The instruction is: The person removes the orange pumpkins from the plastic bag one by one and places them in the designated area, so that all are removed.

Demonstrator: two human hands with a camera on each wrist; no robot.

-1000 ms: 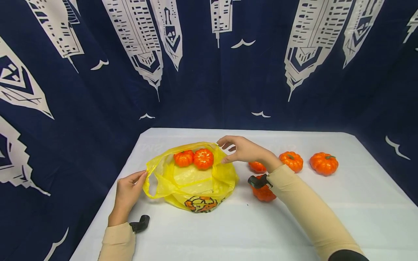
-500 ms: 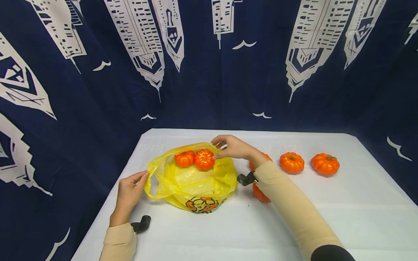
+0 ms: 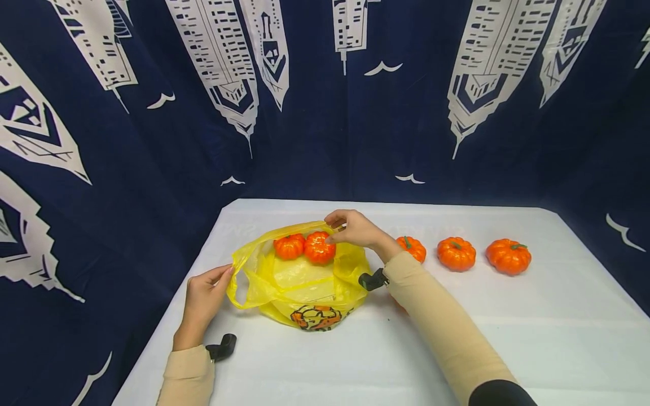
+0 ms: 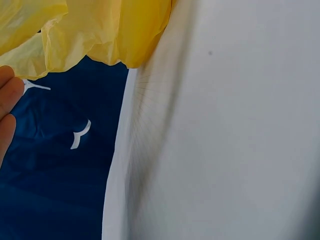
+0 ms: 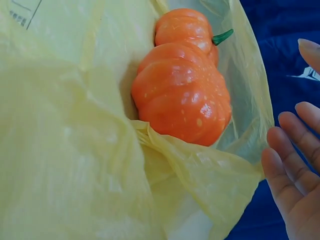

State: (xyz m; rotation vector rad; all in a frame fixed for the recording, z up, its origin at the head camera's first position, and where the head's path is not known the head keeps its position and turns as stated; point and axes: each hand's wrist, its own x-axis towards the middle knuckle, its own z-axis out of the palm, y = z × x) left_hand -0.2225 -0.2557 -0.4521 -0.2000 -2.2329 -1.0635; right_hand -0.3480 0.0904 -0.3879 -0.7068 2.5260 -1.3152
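A yellow plastic bag [image 3: 304,282] lies on the white table with its mouth spread. Inside, at the back, sit two shiny orange pumpkins [image 3: 320,248], side by side; one shows a green stem in the right wrist view. My left hand [image 3: 202,299] pinches the left edge of the bag's mouth by a handle loop. At the back right rim is my right hand [image 3: 355,230], close to the nearer pumpkin. In the right wrist view its fingers [image 5: 292,150] are loosely extended beside the bag's edge, thumb apart, gripping nothing.
Right of the bag, a row of three orange pumpkins [image 3: 456,254] stands on the white table [image 3: 508,338]. Another is mostly hidden behind my right forearm [image 3: 431,310]. A dark blue cloth [image 3: 325,135] with white buildings hangs behind.
My right hand has moved left along the bag's back rim, uncovering a pumpkin on the table and hiding more of the front one. My left hand keeps its hold on the bag.
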